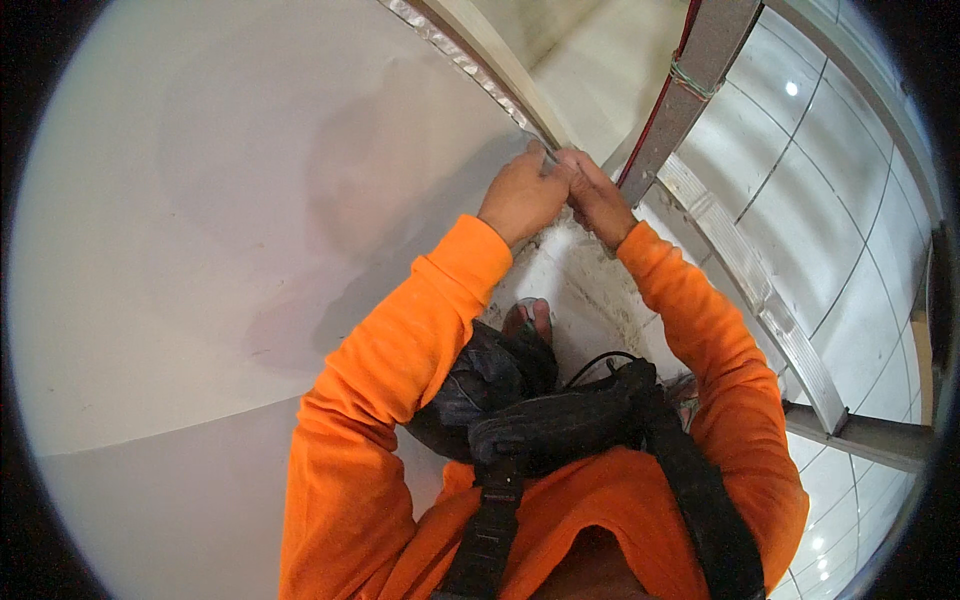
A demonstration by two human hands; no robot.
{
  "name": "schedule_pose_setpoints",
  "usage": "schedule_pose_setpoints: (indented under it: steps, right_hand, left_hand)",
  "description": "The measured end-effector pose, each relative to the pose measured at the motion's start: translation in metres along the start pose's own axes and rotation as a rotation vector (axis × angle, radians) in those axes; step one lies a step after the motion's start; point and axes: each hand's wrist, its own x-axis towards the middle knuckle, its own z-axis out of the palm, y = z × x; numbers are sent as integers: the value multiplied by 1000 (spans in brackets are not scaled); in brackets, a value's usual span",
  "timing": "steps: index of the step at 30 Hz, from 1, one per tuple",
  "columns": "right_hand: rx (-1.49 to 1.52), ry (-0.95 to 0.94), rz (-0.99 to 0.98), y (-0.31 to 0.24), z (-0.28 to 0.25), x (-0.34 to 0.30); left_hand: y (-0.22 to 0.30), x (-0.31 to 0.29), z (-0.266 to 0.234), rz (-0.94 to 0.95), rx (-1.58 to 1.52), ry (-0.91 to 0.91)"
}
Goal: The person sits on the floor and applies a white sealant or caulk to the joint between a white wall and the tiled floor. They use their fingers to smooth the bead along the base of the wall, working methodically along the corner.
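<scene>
My curled left hand [527, 195] and right hand [598, 198] meet at one o'clock by a smooth off-white panel [230, 210]; grip, I cannot tell.

The pale panel [230, 190] walls off my left side; the metal post [695, 95] stands close beyond my right hand [598, 203]; free room opens between my forearms [400, 325].

To my right I see a floor of glossy white tiles [810, 200], split by dark joint lines [790, 136] and catching bright light spots [791, 89]. Nearer, 1 of my feet [541, 316] shows over a pale surface [590, 312] smeared with brownish dirt [622, 275].
</scene>
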Motion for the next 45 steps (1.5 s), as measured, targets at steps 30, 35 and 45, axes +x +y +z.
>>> schedule_pose_setpoints:
  steps: [30,35,45]
  right_hand:
    - [283,352,-297,146,162,114]
    - [-484,270,-415,83,141,50]
    - [110,268,115,67,49,-20]
  left_hand:
    - [-12,9,-19,5,26,249]
    - [-28,-9,-33,-50,184,285]
    - [1,-7,-4,26,297,-221]
